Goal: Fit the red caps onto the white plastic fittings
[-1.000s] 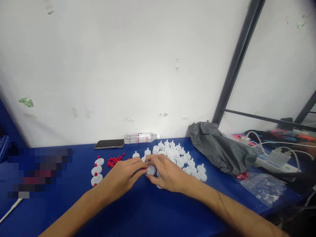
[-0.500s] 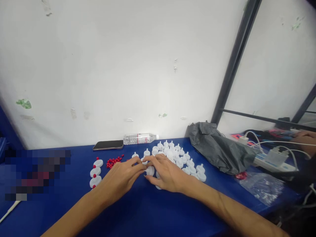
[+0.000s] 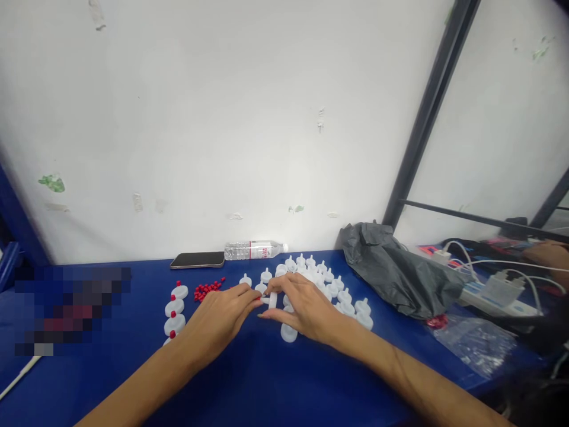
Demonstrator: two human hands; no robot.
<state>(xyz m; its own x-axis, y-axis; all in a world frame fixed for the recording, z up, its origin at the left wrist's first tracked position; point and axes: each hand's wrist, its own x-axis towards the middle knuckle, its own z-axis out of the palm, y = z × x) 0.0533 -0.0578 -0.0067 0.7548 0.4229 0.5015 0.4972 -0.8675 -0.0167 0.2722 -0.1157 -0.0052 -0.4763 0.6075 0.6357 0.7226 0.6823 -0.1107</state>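
My right hand [image 3: 306, 305] grips a white spouted cap [image 3: 272, 300] by its round base, between thumb and fingers. The cap lies sideways, its spout pointing at my left hand [image 3: 224, 311]. The left fingertips are pinched together at the spout's end, and a speck of red from a small red tip cap [image 3: 259, 298] shows there, mostly hidden. Behind and beside the right hand stand several white spouted caps [image 3: 329, 289]. Beyond the left hand is a pile of small red tip caps [image 3: 207, 290]. Left of it runs a row of white caps with red tips [image 3: 174, 324].
At the wall lie a phone [image 3: 198, 260] and a clear water bottle [image 3: 253, 250]. A grey plastic bag [image 3: 400, 273] is on the right, near a clear bag [image 3: 478, 344] and a power strip [image 3: 515, 302] with cables. All rest on a blue table [image 3: 267, 379].
The white cap between my hands has turned sideways, spout toward the left fingertips. Both hands stay close together. The view has shifted slightly.
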